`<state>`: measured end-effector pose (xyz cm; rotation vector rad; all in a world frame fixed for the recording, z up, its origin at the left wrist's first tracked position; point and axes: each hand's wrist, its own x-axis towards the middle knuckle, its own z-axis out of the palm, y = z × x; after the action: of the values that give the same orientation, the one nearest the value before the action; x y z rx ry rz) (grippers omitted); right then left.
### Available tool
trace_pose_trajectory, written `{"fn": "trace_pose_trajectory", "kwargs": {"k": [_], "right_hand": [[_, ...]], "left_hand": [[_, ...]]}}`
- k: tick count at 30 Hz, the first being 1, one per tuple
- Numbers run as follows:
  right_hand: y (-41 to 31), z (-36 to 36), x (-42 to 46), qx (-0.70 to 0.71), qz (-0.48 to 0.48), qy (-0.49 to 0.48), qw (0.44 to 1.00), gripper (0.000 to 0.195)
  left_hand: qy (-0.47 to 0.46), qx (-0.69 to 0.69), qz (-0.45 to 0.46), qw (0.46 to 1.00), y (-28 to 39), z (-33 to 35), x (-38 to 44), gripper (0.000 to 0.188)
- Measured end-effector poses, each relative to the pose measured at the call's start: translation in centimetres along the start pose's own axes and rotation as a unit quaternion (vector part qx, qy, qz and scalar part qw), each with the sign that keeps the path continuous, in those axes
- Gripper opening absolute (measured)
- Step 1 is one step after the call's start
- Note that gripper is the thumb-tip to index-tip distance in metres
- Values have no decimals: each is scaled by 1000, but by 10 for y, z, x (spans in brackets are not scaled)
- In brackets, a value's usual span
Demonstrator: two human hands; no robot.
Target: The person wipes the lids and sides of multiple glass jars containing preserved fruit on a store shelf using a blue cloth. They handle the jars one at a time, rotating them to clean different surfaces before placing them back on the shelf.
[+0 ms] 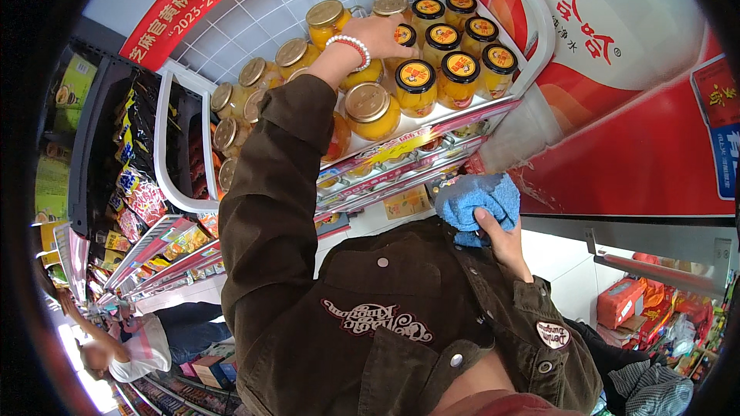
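Observation:
My left hand, with a beaded bracelet at the wrist, reaches among glass jars of yellow fruit on a white shelf. Its thumb and fingers lie around a black-lidded jar in the left black-lidded column; the hand covers part of it. More black-lidded jars stand to the right. Jars with gold-coloured lids stand in front of and to the left of the hand. Low at the shelf's right, my right hand holds a bunched blue cloth, its thumb on top, in front of my dark brown jacket.
A curved white rail bounds the shelf at right, beside a red printed panel. Behind the jars is a white wire grid. Lower shelves hold more goods. Bagged snacks hang at left. Another person stands in the aisle, lower left.

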<state>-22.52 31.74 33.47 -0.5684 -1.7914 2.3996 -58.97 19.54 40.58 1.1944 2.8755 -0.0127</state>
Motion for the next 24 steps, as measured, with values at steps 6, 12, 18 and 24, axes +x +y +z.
{"fn": "trace_pose_trajectory", "kwargs": {"k": [6, 12, 18, 24], "right_hand": [[-2, 3, 1, 9, -9, 17, 1000, 30], [-3, 5, 5, -3, -18, 23, 1000, 28], [0, 4, 6, -5, 9, 26, 1000, 26], [1, 4, 9, 10, 5, 6, 1000, 28]], "left_hand": [[-6, -13, 0, 1000, 4, -5, -7, 86], [-36, -68, 20, 997, -6, -6, -6, 87], [-19, -56, 18, 998, -1, -5, -11, 87], [-27, -61, 15, 998, -4, 2, -7, 90]]}}
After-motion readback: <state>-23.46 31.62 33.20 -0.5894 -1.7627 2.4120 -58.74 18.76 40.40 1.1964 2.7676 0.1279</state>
